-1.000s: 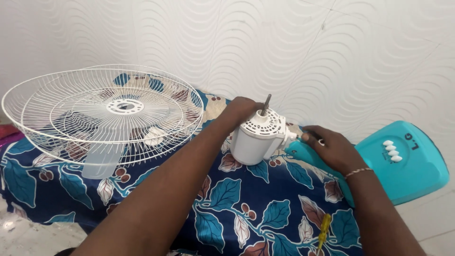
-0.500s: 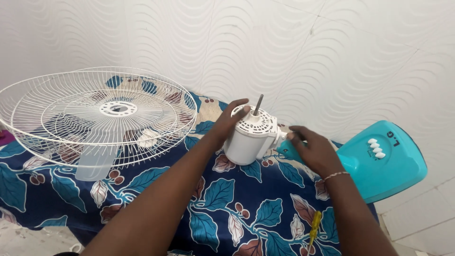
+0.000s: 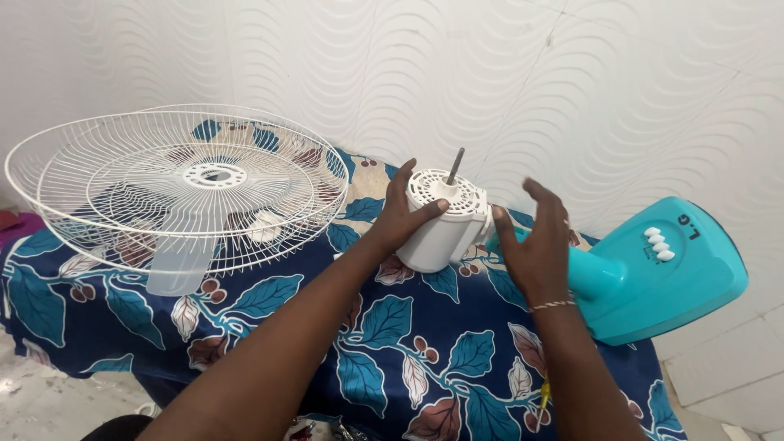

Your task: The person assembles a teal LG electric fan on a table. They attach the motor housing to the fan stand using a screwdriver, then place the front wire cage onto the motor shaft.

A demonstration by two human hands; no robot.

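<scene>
A white wall (image 3: 572,82) with a raised wavy pattern stands behind a bench (image 3: 392,343) draped in a dark blue cloth printed with teal and white leaves. At the bench's middle rear, the white fan motor housing (image 3: 445,220) sits tilted, its vented face turned upward and a thin metal shaft (image 3: 455,167) poking out of the centre. The housing joins a teal neck (image 3: 592,273) that leads to the teal fan base (image 3: 670,273), which lies on its side at the right edge of the bench, with a row of white buttons (image 3: 658,243) on its face.

The left hand (image 3: 400,216) grips the housing from its left side, the thumb pressed on the vented face and the other fingers curled behind the body. The right hand (image 3: 535,245) is just beside the housing's right side, at the joint with the neck; its fingers are spread and loose, clasping nothing, and whether the palm touches the neck cannot be told. A thin bracelet (image 3: 551,305) circles the right wrist.

To the left, well apart from the hands, the white wire fan guards (image 3: 175,184) lie on the cloth with translucent fan blades (image 3: 175,261) under them. A yellow-handled screwdriver (image 3: 543,396) shows beside the right forearm.
</scene>
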